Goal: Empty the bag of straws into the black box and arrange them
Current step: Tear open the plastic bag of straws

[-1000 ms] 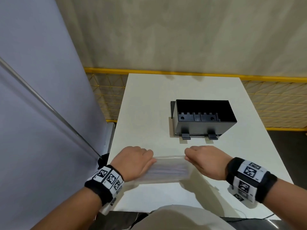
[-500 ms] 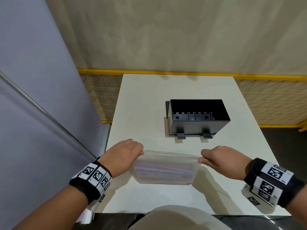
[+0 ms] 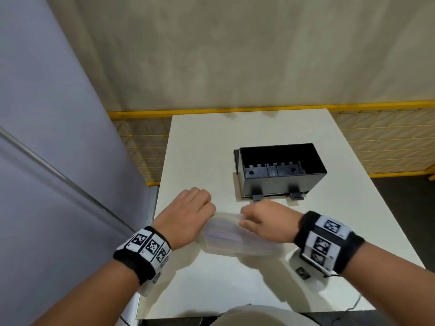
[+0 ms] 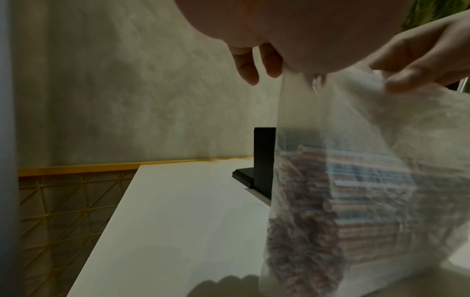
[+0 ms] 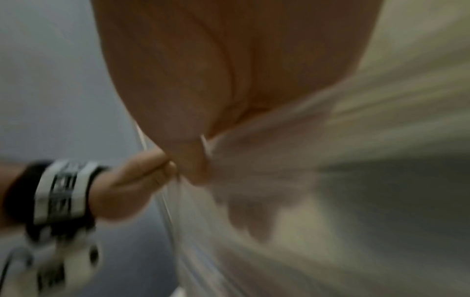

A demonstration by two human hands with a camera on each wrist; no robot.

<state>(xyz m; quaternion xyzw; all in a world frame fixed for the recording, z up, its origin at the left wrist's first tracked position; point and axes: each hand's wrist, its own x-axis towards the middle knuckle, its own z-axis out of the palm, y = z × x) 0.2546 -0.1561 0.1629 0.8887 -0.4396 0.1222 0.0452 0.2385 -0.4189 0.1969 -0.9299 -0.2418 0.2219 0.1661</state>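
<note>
A clear plastic bag of straws (image 3: 231,240) hangs just above the white table (image 3: 235,285) at the near edge. My left hand (image 3: 188,220) pinches the bag's top edge at its left end, and my right hand (image 3: 263,220) pinches the same edge close beside it. In the left wrist view the bag (image 4: 356,191) droops from my fingers, with striped straws bunched in its lower part. The right wrist view is blurred and shows the bag (image 5: 254,180) pinched under my palm. The black box (image 3: 282,170) stands open-topped and empty behind my hands.
A grey panel (image 3: 58,137) stands along the table's left side. A yellow mesh fence (image 3: 376,137) runs behind and to the right of the table, under a beige wall. Bare table surface lies left of and behind the box.
My hands have come closer together along the bag's top edge, the right one moving left. The bag now sags in a narrower bunch between them.
</note>
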